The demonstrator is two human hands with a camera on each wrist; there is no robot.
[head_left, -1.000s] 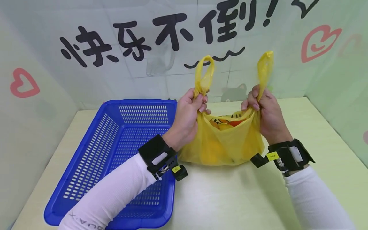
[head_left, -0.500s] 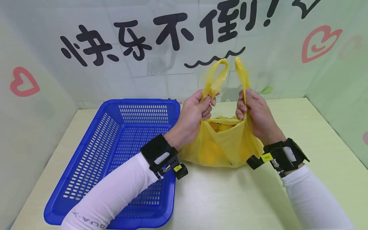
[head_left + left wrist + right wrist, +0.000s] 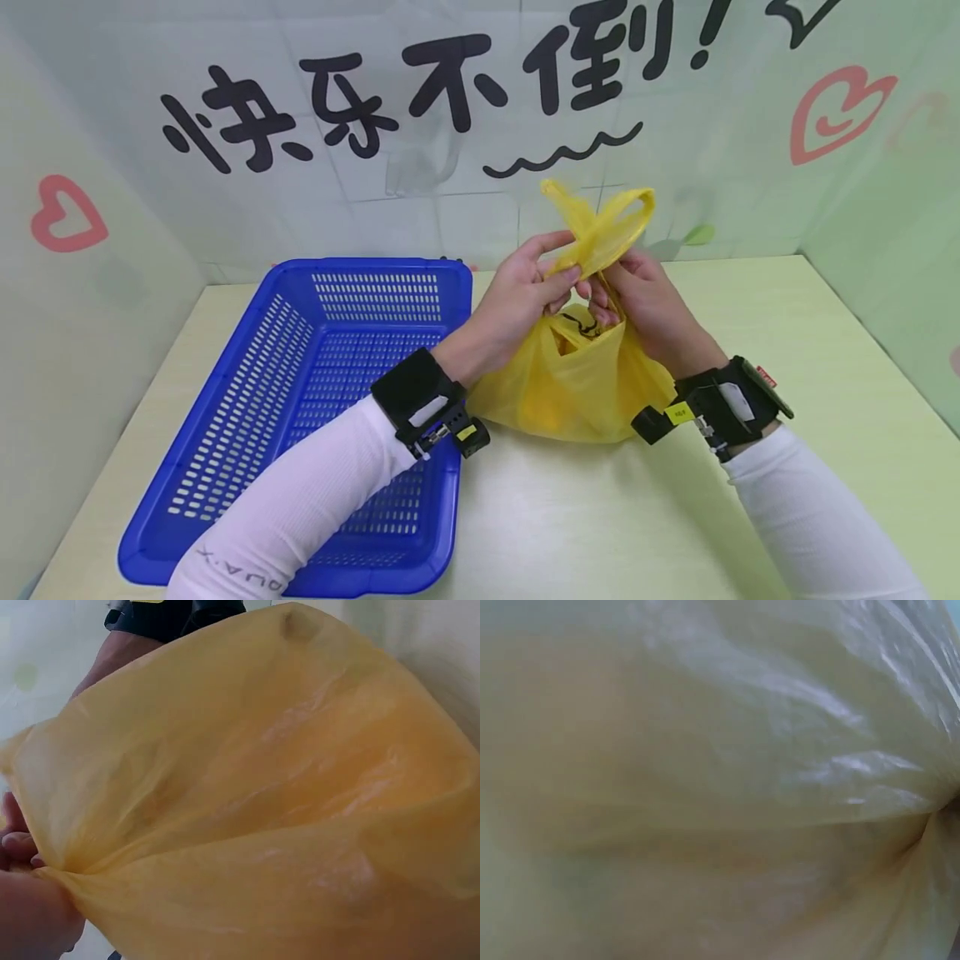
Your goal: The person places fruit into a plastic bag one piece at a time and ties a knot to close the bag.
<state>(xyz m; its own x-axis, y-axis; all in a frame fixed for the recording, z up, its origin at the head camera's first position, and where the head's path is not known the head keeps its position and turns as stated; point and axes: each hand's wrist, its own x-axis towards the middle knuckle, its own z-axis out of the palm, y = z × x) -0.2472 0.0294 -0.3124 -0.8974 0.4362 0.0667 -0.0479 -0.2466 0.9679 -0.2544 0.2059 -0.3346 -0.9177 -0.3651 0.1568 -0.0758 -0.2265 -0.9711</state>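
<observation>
A yellow plastic carrier bag (image 3: 570,392) with orange-looking contents sits on the table, right of the basket. Its two handles cross above the opening, one loop leaning to the right. My left hand (image 3: 528,279) pinches the handles at the crossing between thumb and fingers. Close beside it, my right hand (image 3: 648,300) grips the gathered plastic below the crossing, fingertips partly hidden behind it. In the left wrist view the bag's side (image 3: 262,772) fills most of the picture, drawn together at the hand on the left edge. Blurred plastic (image 3: 742,787) covers the right wrist view.
A blue perforated plastic basket (image 3: 292,550) stands on the left of the pale table (image 3: 570,533), under my left forearm. Behind the table rises a wall covering (image 3: 465,217) with black lettering. Side panels with pink hearts close off left and right.
Both hands have come together over the bag, the right one moving left. The handles, upright and apart before, now cross each other, and the bag's mouth has narrowed.
</observation>
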